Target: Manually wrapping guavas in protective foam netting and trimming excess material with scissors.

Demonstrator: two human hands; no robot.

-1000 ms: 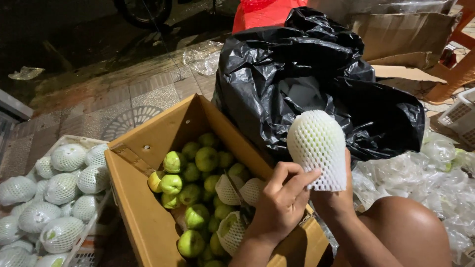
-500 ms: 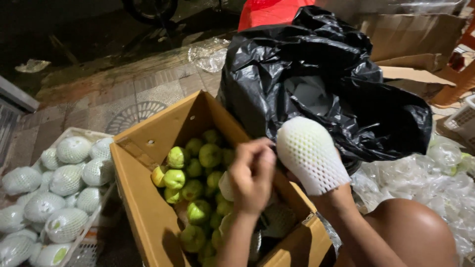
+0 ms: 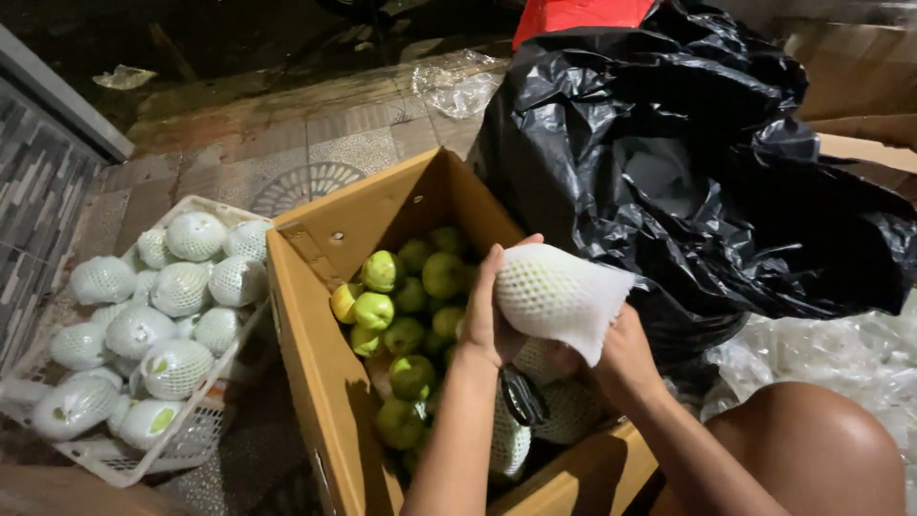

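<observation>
Head view shows me a fruit wrapped in a white foam net sleeve (image 3: 554,294), held up in the air just above the near corner of an open cardboard box (image 3: 315,315). My left hand (image 3: 489,320) cups its left end, fingers curled over the top and thumb under, while my right hand (image 3: 621,355) closes on the loose open tail of the sleeve from below; both are gripping the same wrapped fruit, which reads to me as a hold meant to keep the netting snug around it (the fruit itself shows only as a pale green tint through the mesh). Below the hands the box holds a heap of bare green fruits (image 3: 406,306), with a few empty foam sleeves (image 3: 559,411) lying on them at the near end, close under my wrists. To the left, touching the box's side, a white plastic crate (image 3: 115,459) is filled with fruits already sleeved in white netting (image 3: 172,306), packed side by side. Behind the box and to the right a large black plastic bag (image 3: 688,162) slumps open, and crumpled clear plastic sheeting (image 3: 841,354) lies on the ground beside my bare knee (image 3: 812,449). Wet paving (image 3: 287,143) stretches beyond.
</observation>
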